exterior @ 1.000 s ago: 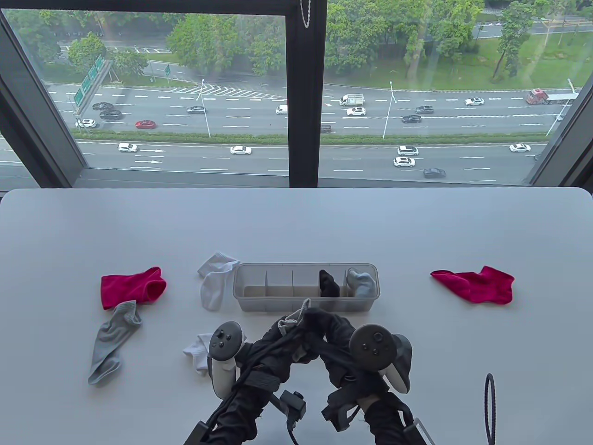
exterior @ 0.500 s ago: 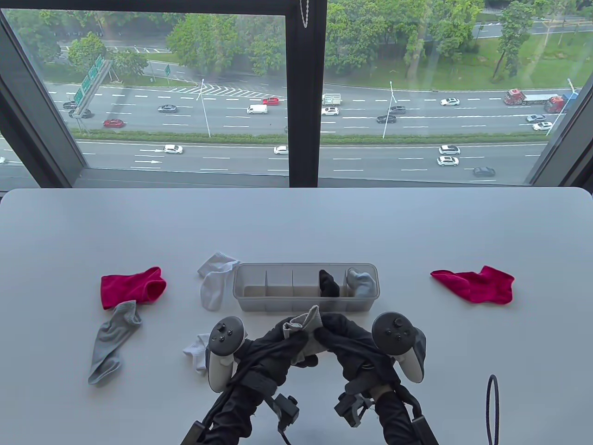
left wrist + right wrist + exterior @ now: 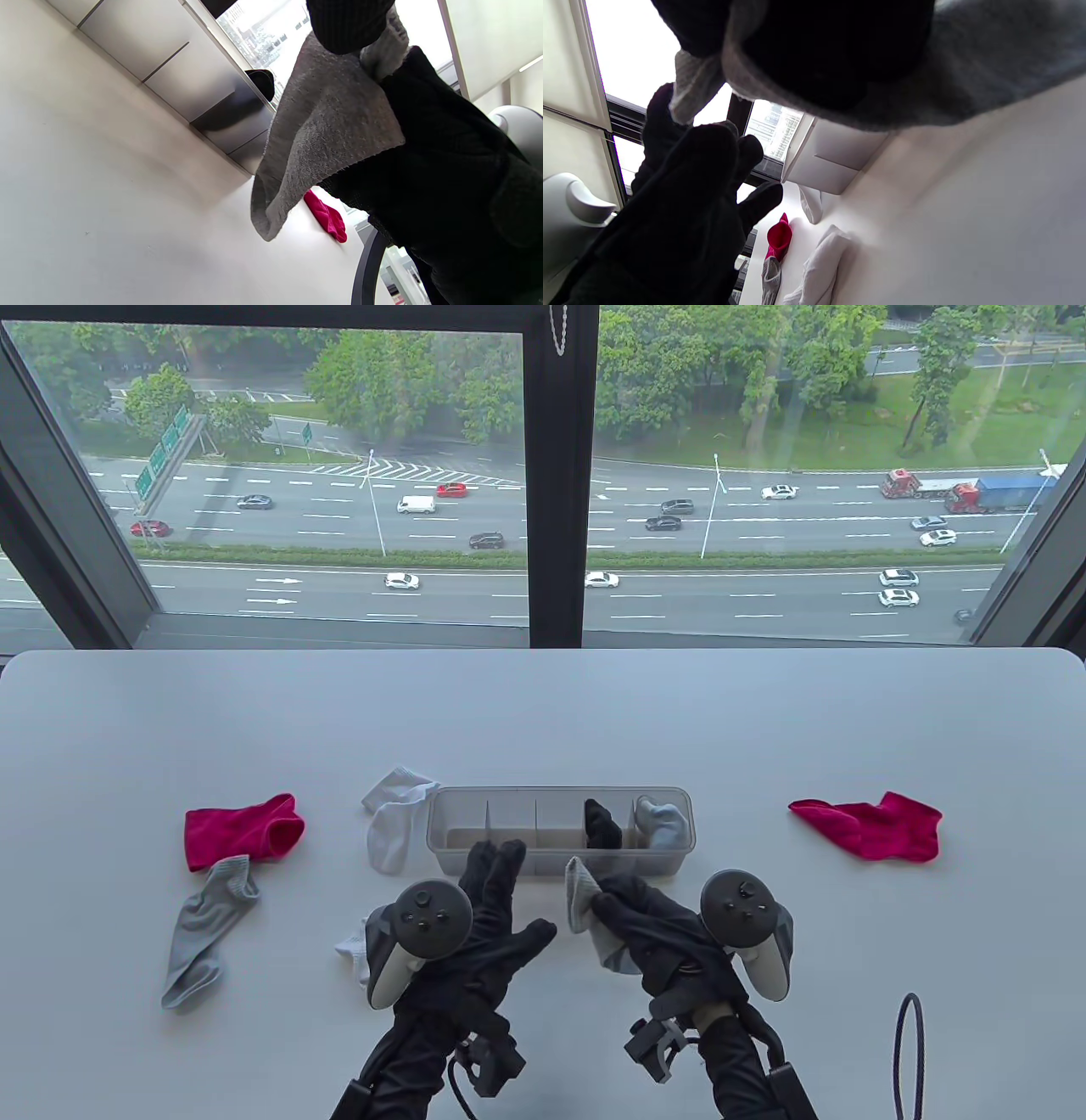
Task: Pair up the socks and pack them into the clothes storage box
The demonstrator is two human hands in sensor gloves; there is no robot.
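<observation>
My right hand [image 3: 632, 912] grips a bunched grey sock [image 3: 584, 899] just in front of the clear divided storage box [image 3: 560, 861]. In the left wrist view the grey sock [image 3: 322, 140] hangs from the right hand's black glove above the table. My left hand [image 3: 513, 891] is beside it, fingers straight and spread, holding nothing, with its fingertips over the box's near wall. A black sock [image 3: 602, 823] and a pale blue-grey sock [image 3: 662, 821] sit in the box's two right compartments. Its other compartments look bare.
Left of the box lie a white sock [image 3: 390, 827], a red sock [image 3: 244, 831] and a second grey sock [image 3: 204, 933]. Another white sock [image 3: 355, 950] peeks out under the left tracker. A second red sock [image 3: 874, 830] lies far right. A dark cable loop [image 3: 908, 1052] is at the bottom right.
Both hands held the grey sock together. My left hand has let go, shifted left and straightened its fingers. My right hand keeps the sock and has drifted slightly right.
</observation>
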